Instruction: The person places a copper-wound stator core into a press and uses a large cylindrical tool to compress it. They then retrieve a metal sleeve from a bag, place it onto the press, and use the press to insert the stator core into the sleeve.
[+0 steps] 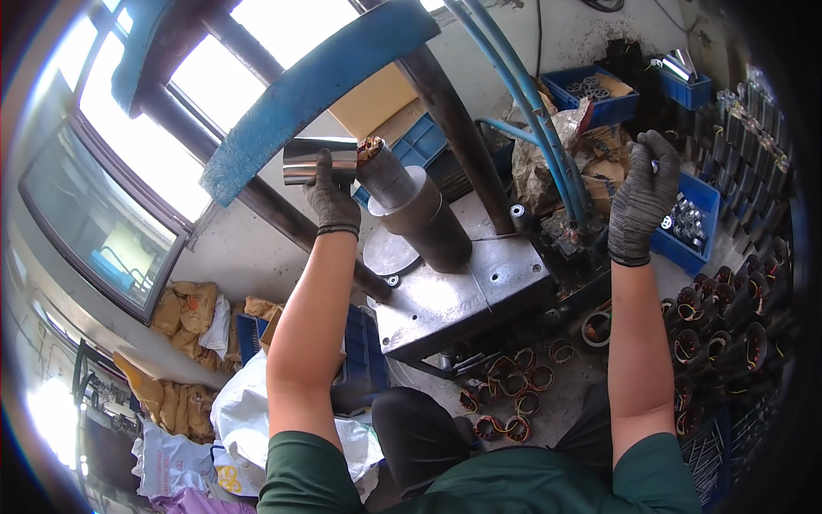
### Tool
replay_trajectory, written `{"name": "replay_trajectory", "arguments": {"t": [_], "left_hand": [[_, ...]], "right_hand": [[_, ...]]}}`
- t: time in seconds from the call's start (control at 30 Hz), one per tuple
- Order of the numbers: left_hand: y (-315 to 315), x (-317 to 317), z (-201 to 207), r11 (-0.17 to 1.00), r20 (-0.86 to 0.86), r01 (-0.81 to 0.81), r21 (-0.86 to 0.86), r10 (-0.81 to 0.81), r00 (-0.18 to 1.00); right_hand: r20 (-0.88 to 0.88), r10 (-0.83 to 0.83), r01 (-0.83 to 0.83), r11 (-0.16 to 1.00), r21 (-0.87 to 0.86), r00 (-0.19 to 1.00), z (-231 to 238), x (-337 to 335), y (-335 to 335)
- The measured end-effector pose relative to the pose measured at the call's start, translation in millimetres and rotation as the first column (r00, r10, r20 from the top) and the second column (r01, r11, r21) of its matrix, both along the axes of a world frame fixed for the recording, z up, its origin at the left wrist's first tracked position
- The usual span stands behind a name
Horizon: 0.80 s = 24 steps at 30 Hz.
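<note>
A blue plastic bin (704,194) is holding small silvery metal parts (687,221). The grey-gloved left hand (332,202) is gripping a shiny metal cylinder (300,163), thumb across it; the grey-gloved right hand (639,202) is holding its fingers curled, perhaps around something small.

The shiny metal cylinder (300,162) partly hides the left hand (332,204).

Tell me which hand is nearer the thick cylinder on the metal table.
Left. The left hand is close, left of the cylinder; the right hand is far to its right.
</note>
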<state>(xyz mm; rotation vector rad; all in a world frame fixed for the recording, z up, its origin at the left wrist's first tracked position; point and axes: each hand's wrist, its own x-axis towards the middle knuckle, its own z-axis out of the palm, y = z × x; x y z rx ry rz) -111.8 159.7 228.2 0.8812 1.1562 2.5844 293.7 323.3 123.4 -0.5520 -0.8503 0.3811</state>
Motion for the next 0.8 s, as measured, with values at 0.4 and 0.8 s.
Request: {"name": "replay_trajectory", "arguments": {"t": [0.4, 0.8], "left_hand": [[21.7, -15.0, 22.7, 0.981, -0.223, -0.116, -0.159, 0.079, 0.972], [41.7, -6.1, 38.8, 0.932, -0.433, -0.153, -0.329, -0.005, 0.901]], "right_hand": [[0.030, -0.005, 0.005, 1.000, 0.009, 1.000, 3.4, -1.0, -4.9], [0.004, 0.336, -0.329, 0.925, -0.192, 0.942, 19.5, 31.9, -6.0]]}}
